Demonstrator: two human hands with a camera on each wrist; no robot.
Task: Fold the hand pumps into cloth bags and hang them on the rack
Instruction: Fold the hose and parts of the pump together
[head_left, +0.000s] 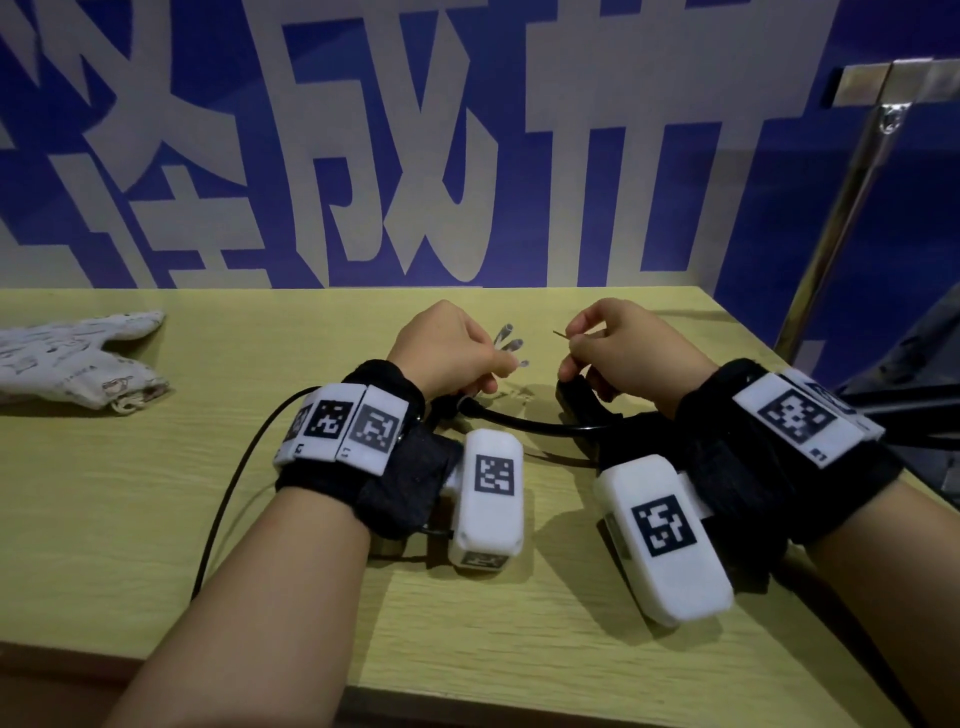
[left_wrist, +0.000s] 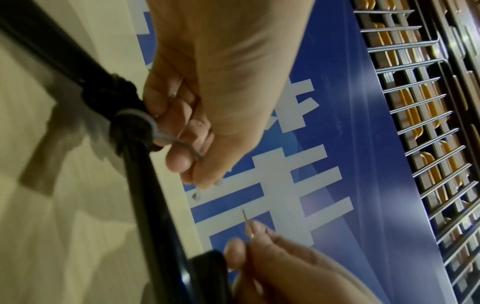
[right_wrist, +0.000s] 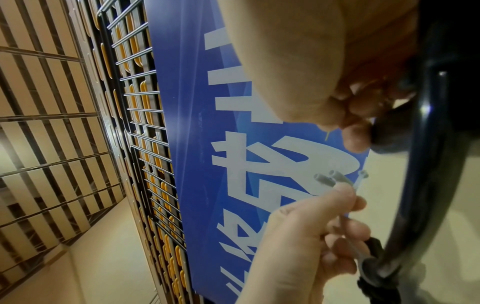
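On the yellow-green table (head_left: 156, 519), the left hand (head_left: 447, 348) is curled closed around a bundle of 3 grey plastic nozzles (head_left: 511, 343), whose tips stick out past the thumb toward the blue banner (head_left: 769, 218) behind the table. In the left wrist view the same fingers (left_wrist: 182, 127) also press against a grey ring strap (left_wrist: 135, 117) that wraps the black hose (left_wrist: 145, 185) of the hand pump. The right hand (head_left: 634, 348), just right of the left hand, pinches a thin brass needle (head_left: 560, 334) between thumb and forefinger, its tip pointing at the nozzles but not touching them; the remaining fingers are curled near a black end piece of the pump (head_left: 576, 395). The hose curves on the table between both wrists. A printed cloth bag (head_left: 72, 364) lies flat well to the left of the left hand, near the banner. A wire rack (right_wrist: 135, 102) stands beside the banner.
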